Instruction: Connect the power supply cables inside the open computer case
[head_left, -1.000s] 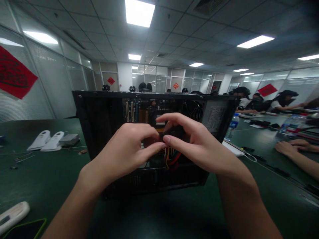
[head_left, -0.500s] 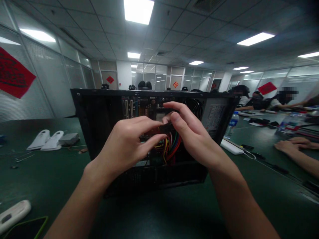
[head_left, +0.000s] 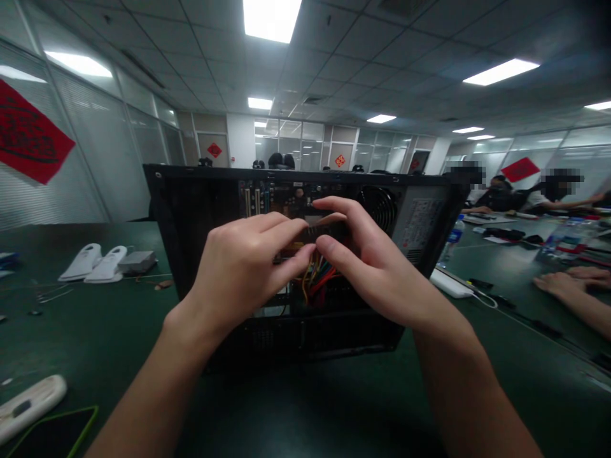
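Big open office around me. Ceiling (head_left: 382,44) is grid tiles w/ bright rectangular light panels (head_left: 271,18), several more further back. Left wall is glass partitions w/ blinds (head_left: 95,159), a red paper square (head_left: 28,133) stuck on it. Far end: more glass panels & doors (head_left: 305,152), small red diamonds (head_left: 214,150) on them. I'm at a long dark green table (head_left: 95,331). Right side, other people seated (head_left: 548,191) along the table, another red square (head_left: 520,169) behind them.

An open-plan office: glass partitions (head_left: 305,146), a panel-lit grid ceiling (head_left: 334,57), long shared green tables (head_left: 95,331).
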`<state>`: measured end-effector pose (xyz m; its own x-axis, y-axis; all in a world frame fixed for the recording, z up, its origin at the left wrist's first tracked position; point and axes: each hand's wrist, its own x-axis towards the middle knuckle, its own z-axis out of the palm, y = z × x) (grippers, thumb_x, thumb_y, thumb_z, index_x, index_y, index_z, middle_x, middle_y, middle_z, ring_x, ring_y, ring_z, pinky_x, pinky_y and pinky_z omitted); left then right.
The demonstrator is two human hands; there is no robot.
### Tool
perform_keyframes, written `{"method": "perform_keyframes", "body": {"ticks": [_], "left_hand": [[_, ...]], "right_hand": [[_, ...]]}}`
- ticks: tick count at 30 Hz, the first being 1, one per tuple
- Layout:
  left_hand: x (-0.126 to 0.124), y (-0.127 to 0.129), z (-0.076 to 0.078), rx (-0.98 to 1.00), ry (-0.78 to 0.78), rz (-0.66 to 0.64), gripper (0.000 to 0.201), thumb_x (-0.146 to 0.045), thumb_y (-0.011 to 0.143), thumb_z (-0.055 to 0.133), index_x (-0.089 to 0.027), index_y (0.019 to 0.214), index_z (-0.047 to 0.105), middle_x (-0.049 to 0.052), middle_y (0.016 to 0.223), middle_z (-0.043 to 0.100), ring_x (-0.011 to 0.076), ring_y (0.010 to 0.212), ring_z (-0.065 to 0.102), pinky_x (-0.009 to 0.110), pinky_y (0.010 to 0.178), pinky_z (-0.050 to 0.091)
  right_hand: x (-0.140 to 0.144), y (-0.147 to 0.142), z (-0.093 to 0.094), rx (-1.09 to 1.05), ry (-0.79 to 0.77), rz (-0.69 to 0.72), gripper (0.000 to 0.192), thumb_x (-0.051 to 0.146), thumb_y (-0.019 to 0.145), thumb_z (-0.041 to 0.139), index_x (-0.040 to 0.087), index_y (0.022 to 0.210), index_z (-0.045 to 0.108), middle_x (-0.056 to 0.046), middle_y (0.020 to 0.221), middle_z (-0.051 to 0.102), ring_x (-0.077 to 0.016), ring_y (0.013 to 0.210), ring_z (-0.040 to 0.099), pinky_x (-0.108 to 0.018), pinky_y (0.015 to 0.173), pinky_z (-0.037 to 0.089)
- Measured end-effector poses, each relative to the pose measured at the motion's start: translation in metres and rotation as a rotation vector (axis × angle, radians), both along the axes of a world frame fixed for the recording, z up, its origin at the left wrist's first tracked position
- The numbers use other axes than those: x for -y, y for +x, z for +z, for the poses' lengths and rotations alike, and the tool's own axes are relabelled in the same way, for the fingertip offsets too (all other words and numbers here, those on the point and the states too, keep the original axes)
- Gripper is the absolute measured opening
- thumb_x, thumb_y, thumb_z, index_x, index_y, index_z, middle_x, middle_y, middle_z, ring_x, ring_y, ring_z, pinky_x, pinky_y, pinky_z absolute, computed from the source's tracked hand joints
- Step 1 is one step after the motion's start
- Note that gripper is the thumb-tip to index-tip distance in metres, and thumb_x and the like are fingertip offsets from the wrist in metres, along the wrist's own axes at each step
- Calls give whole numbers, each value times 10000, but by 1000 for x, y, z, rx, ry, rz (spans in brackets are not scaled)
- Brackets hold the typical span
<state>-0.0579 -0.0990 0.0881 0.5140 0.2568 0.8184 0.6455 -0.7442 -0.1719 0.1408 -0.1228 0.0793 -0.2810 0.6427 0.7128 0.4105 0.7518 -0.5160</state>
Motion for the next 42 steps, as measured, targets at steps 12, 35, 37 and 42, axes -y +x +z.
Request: {"method": "perform_keyframes", "body": {"ticks": [12, 35, 37, 42], "left_hand": [[1, -9, 8, 62, -33, 90, 297, -425, 937, 570, -194, 1032, 732, 55, 934, 746, 198, 828, 697, 297, 724, 528], [-32, 19, -23, 2, -208, -38, 187, -270, 917, 635, -164, 1042, 724, 82, 1019, 734, 205, 901, 695, 319, 790, 551], [-41, 22, -31, -1, -264, -51, 172, -255, 922, 633, -179, 1038, 735, 76, 1044, 735, 205, 923, 700, 309, 787, 550], [-66, 27, -56, -71, -441, 13, 176, -254, 927, 639, -214, 1066, 739, 43, 1129, 737, 222, 1048, 693, 329, 890, 540]], "right_hand": [[-9, 15, 6, 399, 436, -213, 490, 71, 950, 422, 233, 1403, 512, -96, 1334, 572, -243, 1217, 562, -435, 1023, 510], [-35, 24, 3, 693, 273, -510, 400, 150, 974, 469, 204, 1364, 540, -111, 1186, 703, -237, 997, 677, -311, 818, 484], [-38, 24, 0, 748, 184, -506, 370, 136, 959, 477, 192, 1311, 578, -118, 1153, 708, -241, 973, 683, -318, 807, 494], [-61, 22, -23, 859, -83, -485, 310, 99, 915, 493, 114, 1160, 681, -173, 1206, 660, -276, 1102, 650, -334, 871, 522]]}}
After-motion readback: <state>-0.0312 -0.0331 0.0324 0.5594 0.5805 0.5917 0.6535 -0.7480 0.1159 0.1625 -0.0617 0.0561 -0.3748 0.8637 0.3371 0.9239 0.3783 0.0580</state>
